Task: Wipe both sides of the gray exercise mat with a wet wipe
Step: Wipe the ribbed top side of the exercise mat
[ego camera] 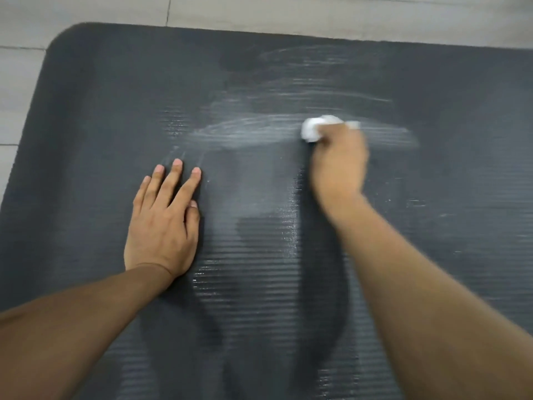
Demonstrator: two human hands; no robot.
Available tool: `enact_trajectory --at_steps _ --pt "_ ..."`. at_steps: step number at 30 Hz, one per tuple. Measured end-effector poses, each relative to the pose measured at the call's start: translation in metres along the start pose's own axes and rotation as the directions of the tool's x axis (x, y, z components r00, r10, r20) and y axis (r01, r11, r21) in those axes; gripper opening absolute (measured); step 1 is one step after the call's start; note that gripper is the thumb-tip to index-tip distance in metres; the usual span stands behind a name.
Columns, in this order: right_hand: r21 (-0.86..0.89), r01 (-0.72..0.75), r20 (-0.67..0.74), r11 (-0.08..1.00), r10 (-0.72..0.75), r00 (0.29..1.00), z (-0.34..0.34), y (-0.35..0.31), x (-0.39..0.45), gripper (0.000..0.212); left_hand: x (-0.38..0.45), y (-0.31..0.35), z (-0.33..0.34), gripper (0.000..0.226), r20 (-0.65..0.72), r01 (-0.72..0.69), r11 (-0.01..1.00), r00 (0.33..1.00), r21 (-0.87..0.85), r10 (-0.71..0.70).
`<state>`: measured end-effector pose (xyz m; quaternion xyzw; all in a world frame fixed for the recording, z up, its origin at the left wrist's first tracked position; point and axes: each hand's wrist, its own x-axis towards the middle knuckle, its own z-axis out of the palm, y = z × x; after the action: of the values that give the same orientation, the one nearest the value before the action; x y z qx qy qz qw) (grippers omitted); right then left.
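Plainly, the mat [115, 111] is laid flat on the floor [20, 82], ribbed, soft and likely light and floppy; for turning, its rounded far-left corner or a long edge would best be taken. The wipe [313, 129], bunched and limp, is pinched in the curled fingers [331, 140] of the right hand [340, 166]; the left hand [161, 223] is pressed flat, fingers spread, holding nothing. Bare floor is seen beyond the far and left edges; room for flipping seems ample there.

An indoor room, probably a home, is suggested; pale rectangular floor tiles [26, 82] are covered by a dark gray ribbed foam exercise mat [101, 125].
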<state>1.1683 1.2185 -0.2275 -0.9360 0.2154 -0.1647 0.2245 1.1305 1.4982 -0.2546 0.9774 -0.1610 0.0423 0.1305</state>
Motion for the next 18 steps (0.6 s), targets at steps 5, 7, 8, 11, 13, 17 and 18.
enact_trajectory --at_steps 5,7,8,11,13,17,18 --pt "0.060 0.312 0.212 0.948 -0.317 0.924 0.049 -0.086 -0.048 0.025 -0.001 -0.002 0.001 0.056 0.002 -0.009 1.000 1.000 -0.025 0.009" --pt "0.051 0.360 0.231 0.931 -0.362 0.903 0.025 -0.051 -0.036 0.025 0.000 -0.002 0.002 0.056 -0.003 -0.014 0.999 1.000 -0.032 0.014" --pt "0.026 0.328 0.211 0.944 -0.326 0.922 0.007 -0.026 -0.030 0.024 0.000 -0.002 0.002 0.056 -0.007 -0.012 0.999 1.000 -0.036 0.011" --pt "-0.097 -0.036 0.009 0.995 0.037 0.999 -0.056 0.058 -0.017 0.028 -0.001 -0.002 0.003 0.056 -0.019 0.012 0.999 1.000 -0.038 -0.013" --pt "-0.125 -0.218 -0.075 0.968 0.210 0.975 -0.075 0.081 -0.015 0.028 0.000 -0.002 0.004 0.056 -0.019 0.012 0.999 1.000 -0.038 -0.013" --pt "-0.065 -0.044 -0.038 0.997 0.041 0.998 -0.024 0.028 -0.030 0.018 0.000 -0.002 0.003 0.055 -0.025 0.010 0.999 1.000 -0.035 -0.011" --pt "-0.011 0.064 0.027 0.998 -0.063 0.998 -0.005 0.007 -0.042 0.022 -0.001 -0.001 0.003 0.055 -0.028 0.008 0.999 1.000 -0.037 -0.009"
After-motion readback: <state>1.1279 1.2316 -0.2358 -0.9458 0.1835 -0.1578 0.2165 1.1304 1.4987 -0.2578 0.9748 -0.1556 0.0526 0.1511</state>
